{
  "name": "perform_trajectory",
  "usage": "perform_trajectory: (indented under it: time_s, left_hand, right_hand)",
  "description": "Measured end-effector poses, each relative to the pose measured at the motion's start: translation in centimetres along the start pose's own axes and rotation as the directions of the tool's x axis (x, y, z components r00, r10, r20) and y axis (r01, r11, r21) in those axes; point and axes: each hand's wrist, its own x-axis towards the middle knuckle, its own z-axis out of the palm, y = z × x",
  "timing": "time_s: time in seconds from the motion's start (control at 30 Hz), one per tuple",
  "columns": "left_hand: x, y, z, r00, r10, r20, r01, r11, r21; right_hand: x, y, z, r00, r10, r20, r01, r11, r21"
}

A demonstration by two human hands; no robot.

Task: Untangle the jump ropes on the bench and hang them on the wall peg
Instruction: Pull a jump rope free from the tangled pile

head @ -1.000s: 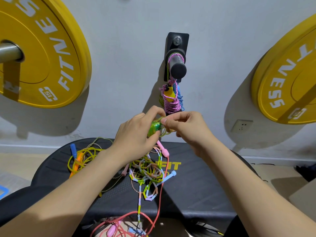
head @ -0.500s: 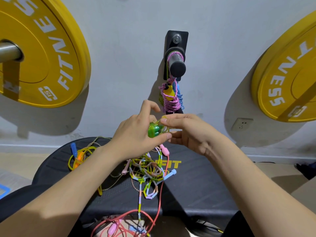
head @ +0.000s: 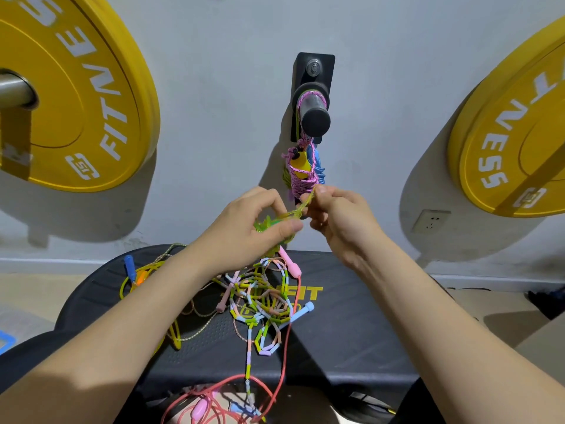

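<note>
Two hands: the left hand curls round a glossy, translucent green handle; the right hand pinches the green cord just above it.
Change: in the last half second the right hand has risen toward the peg, drawing a short, taut stretch of cord. This rope looks nearly ready to hang.
Peg: a black, round-ended cylinder, already carrying a braided pink rope.
Desk: a ribbed dark pad. On it, a beaded pastel rope lies heaped, with a slick yellow rope to its left and a thin pink cord trailing off the front.
</note>
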Motion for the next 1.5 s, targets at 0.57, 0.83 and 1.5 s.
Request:
perform_trajectory:
  time_s: [0.57, 0.83, 1.5]
  left_hand:
    - [-0.8, -0.2, 0.8, 0.977, -0.198, -0.082, 0.209, 0.965, 0.157]
    - [-0.7, 0.7, 0.4, 0.992, -0.125, 0.029, 0.127, 0.935, -0.330]
    - [1.2, 1.3, 1.7, 0.994, -0.072, -0.078, 0.062, 0.991, -0.122]
  right_hand:
    - [-0.5, 0.9, 1.6, 0.893, -0.417, 0.169, 0.448, 0.852, -0.269]
    - [-1.0, -0.3, 2.4, 0.970, -0.186, 0.159, 0.142, 0.957, 0.252]
    - [0.3, -1.3, 0.7, 0.842, -0.522, 0.136, 0.538, 0.831, -0.142]
